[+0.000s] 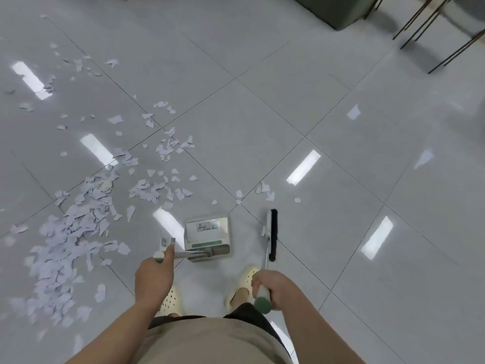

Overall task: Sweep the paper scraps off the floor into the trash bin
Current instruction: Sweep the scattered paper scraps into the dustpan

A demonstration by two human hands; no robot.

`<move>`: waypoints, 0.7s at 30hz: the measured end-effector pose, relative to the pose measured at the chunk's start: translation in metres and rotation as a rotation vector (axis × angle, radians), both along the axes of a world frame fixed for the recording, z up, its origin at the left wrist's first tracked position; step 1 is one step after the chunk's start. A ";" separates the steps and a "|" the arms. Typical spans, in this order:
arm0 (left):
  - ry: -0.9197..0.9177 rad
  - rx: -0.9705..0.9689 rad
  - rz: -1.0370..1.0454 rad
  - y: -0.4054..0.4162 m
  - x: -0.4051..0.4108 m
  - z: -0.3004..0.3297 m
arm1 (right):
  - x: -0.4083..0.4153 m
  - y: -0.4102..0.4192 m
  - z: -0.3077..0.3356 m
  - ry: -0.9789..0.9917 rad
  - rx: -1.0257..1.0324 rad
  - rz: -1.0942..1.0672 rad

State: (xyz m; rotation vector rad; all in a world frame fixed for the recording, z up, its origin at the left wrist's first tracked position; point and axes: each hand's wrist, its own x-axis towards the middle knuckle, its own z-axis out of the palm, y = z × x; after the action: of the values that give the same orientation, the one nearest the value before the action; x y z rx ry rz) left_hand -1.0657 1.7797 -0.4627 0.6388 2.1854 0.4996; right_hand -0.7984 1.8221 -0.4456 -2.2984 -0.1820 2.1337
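Note:
Several white paper scraps [70, 232] lie thick on the glossy tiled floor at the left, thinning toward the middle and far left. A few more scraps [265, 191] lie ahead of the broom. My left hand [154, 274] grips the top of the dustpan handle. The white dustpan [208, 236] stands on the floor just ahead of my feet. My right hand [270, 285] grips the green-capped broom handle. The broom's black bristle head [273, 233] sits to the right of the dustpan, near the floor.
My feet in pale clogs [244, 287] stand behind the dustpan. A dark green block [338, 9] and thin dark chair legs [430, 30] stand at the far right. Bare tiles [341, 127] fill the middle and right. No trash bin is in view.

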 end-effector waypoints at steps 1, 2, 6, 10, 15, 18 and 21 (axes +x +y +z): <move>0.018 -0.008 0.031 -0.001 0.006 0.001 | -0.010 0.005 -0.004 0.055 -0.024 0.125; 0.040 -0.010 0.049 -0.001 0.013 0.002 | -0.020 0.012 -0.007 0.112 -0.048 0.230; 0.096 -0.003 0.124 0.004 0.044 0.012 | -0.020 0.072 -0.001 0.233 -0.004 0.398; 0.148 -0.008 0.286 0.011 0.065 0.022 | 0.000 0.120 0.010 0.342 0.079 0.311; 0.258 0.006 0.253 0.025 0.084 0.031 | 0.032 0.124 0.033 0.434 0.056 0.209; 0.252 0.025 0.251 0.039 0.099 0.031 | 0.068 0.129 0.045 0.352 0.120 0.187; 0.227 0.022 0.240 0.054 0.111 0.033 | 0.108 0.136 0.053 0.248 0.174 0.105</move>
State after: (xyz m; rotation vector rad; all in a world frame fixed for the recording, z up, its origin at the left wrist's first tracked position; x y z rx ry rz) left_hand -0.9546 1.8334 -0.4293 0.4655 2.4918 0.6003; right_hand -0.6901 1.9586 -0.3927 -1.9530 -0.4739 2.3231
